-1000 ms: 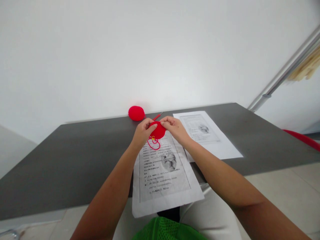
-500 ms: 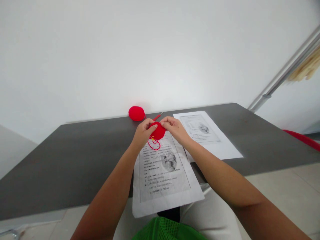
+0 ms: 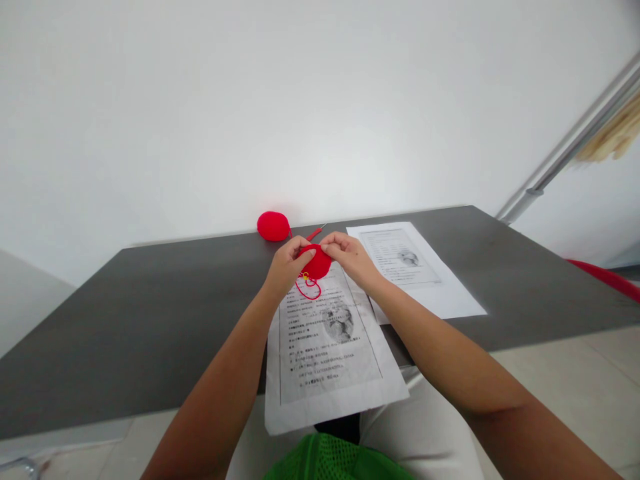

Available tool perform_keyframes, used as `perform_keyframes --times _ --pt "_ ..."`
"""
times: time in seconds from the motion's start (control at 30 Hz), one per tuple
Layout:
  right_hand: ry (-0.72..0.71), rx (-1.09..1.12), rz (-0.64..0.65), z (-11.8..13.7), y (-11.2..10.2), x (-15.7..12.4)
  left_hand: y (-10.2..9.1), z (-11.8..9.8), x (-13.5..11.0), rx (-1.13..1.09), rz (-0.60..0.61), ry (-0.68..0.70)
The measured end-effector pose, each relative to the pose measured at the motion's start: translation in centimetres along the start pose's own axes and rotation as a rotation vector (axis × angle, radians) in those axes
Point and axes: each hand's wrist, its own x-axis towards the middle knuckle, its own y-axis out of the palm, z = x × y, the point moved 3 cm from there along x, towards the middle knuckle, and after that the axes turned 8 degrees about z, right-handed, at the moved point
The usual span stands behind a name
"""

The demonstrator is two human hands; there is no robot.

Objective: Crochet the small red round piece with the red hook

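Note:
A round red crochet piece [image 3: 318, 264] is held between both hands above a printed sheet. My left hand [image 3: 289, 264] pinches its left edge, thumb on the near face. On the upper right edge, my right hand [image 3: 345, 252] grips it between thumb and fingers. From the lower left of the piece hangs a loop of red yarn [image 3: 311, 297], with a small yellow ring-like marker [image 3: 305, 276] beside it. Just beyond the hands lies a red-handled crochet hook [image 3: 315, 233] with a thin metal tip. The fingers behind the piece are hidden.
A red yarn ball [image 3: 273, 227] sits by the wall at the back of the dark table [image 3: 150, 320]. The near printed sheet [image 3: 320, 407] overhangs the table's front edge. Another printed sheet [image 3: 440, 300] lies to the right. A metal pole [image 3: 565, 163] slants at far right.
Almost nothing differs. Both hands keep the same hold on the red crochet piece, and the yarn loop hangs in nearly the same place.

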Motion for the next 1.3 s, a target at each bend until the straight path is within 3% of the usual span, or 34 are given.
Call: perform_keyframes --times 1.3 --pt "-0.028 -0.026 -0.003 -0.04 0.01 -0.01 0.10 0.51 0.09 0.030 0.024 0.010"
